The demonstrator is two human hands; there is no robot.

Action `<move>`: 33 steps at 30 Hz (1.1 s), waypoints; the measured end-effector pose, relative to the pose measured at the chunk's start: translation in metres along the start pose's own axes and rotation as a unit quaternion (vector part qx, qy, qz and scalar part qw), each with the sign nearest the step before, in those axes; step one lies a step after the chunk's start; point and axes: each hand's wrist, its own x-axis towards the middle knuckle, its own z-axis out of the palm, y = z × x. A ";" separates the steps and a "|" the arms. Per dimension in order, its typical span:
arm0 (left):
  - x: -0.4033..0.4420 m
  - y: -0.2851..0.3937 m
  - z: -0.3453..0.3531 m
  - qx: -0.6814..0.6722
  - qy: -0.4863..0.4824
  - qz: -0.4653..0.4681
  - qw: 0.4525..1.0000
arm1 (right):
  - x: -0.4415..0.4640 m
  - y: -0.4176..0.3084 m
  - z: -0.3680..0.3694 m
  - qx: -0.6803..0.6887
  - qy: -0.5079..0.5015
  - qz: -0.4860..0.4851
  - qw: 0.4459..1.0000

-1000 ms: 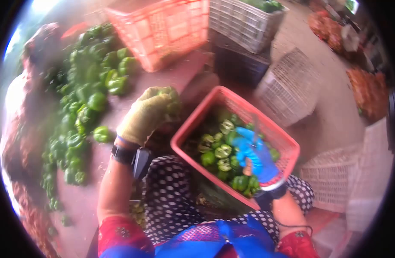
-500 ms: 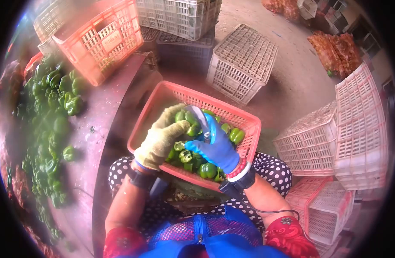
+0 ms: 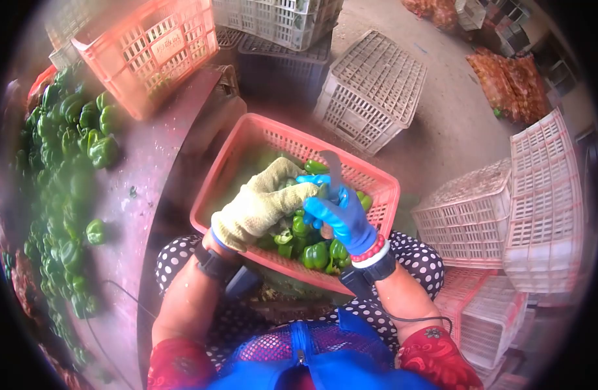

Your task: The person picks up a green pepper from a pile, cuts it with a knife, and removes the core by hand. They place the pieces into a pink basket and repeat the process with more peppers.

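My left hand (image 3: 263,203), in a pale yellow knit glove, is over the salmon-pink basket (image 3: 243,133), fingers closed. Only a small bit of the green pepper (image 3: 322,190) shows at its fingertips; the rest is hidden. Right against those fingertips is my right hand (image 3: 343,220) in a blue glove, wrapped round a knife. The grey blade of the knife (image 3: 334,168) points up and away from me. Below both hands, whole and cut green peppers (image 3: 315,255) lie in the basket, which rests between my knees.
Many green peppers (image 3: 71,185) are spread on a raised pinkish surface (image 3: 139,214) at left, with an orange crate (image 3: 162,49) at its far end. Pale plastic crates (image 3: 373,88) stand ahead, and more crates (image 3: 465,211) are stacked at right. Filled reddish net sacks (image 3: 510,84) lie farther back.
My left hand has shifted right and turned, so the pepper it held is now mostly hidden. My right hand has moved slightly right, and the knife blade now points more upright.
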 end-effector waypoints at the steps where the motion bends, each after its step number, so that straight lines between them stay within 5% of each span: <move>1: 0.000 -0.003 -0.002 -0.027 -0.003 0.009 1.000 | 0.001 0.003 0.004 0.042 0.007 0.009 0.999; 7: 0.004 -0.026 0.001 -0.234 0.035 0.074 0.969 | 0.013 0.007 0.010 0.261 0.050 0.040 0.963; 10: 0.003 -0.029 0.002 -0.236 0.068 0.131 0.960 | 0.016 0.011 0.008 0.401 0.015 0.059 0.914; 13: 0.004 -0.017 -0.009 -0.416 0.044 0.071 0.906 | 0.007 0.002 0.000 0.441 -0.138 0.032 0.886; 15: 0.003 -0.011 -0.015 -0.399 0.048 0.044 0.915 | 0.011 -0.001 -0.028 0.191 -0.111 0.130 0.967; 16: 0.003 -0.016 -0.018 -0.358 0.053 0.041 0.931 | 0.019 0.003 -0.025 -0.013 -0.106 -0.051 0.993; 18: 0.003 -0.020 -0.015 -0.275 0.077 0.019 0.958 | 0.023 0.006 -0.021 -0.146 -0.048 -0.124 0.980; 20: 0.008 -0.024 -0.004 -0.203 0.101 0.023 0.974 | 0.004 -0.007 -0.011 0.004 0.049 0.096 0.994; 27: 0.003 -0.011 0.013 -0.109 0.075 0.011 0.991 | 0.016 0.006 0.006 -0.081 0.040 -0.103 0.991; 31: -0.001 -0.003 0.006 -0.047 0.042 -0.034 0.997 | 0.015 0.012 -0.001 -0.059 -0.018 -0.073 0.995; 33: 0.001 -0.016 0.004 -0.157 0.031 -0.015 0.987 | 0.012 0.009 -0.004 -0.034 -0.021 -0.020 0.999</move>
